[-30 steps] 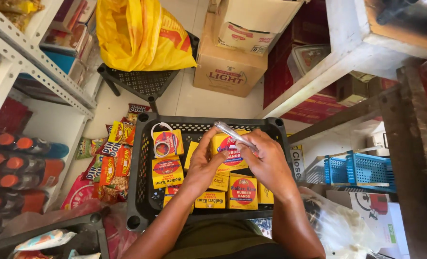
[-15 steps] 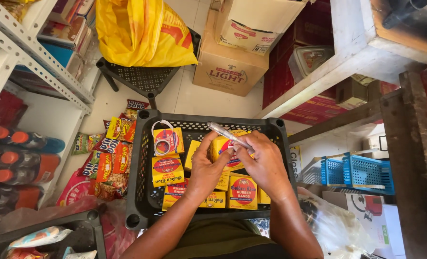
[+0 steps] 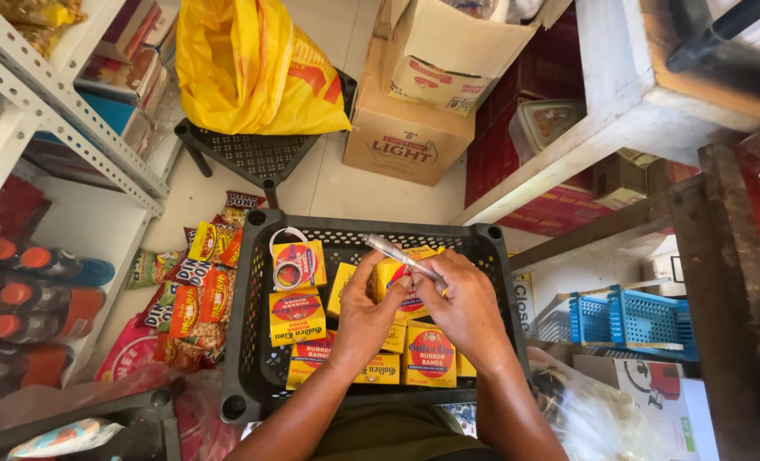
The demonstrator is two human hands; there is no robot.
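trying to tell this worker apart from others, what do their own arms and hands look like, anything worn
Both forearms are bare, with no sleeves in view. The left hand and right hand have no gloves. No watch, ring or band shows on wrists or fingers from this angle.

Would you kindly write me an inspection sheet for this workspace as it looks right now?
Surface: black plastic crate, perforated walls.
Job's things: small yellow box in left hand; silver pen in right hand.
Clutter: yellow and red boxes in crate; tape roll on one; snack packets on floor.
Grips: both closed on their items.
Cables: nothing seen.
Surroundings: metal shelving, yellow bag, cardboard cartons, blue baskets.
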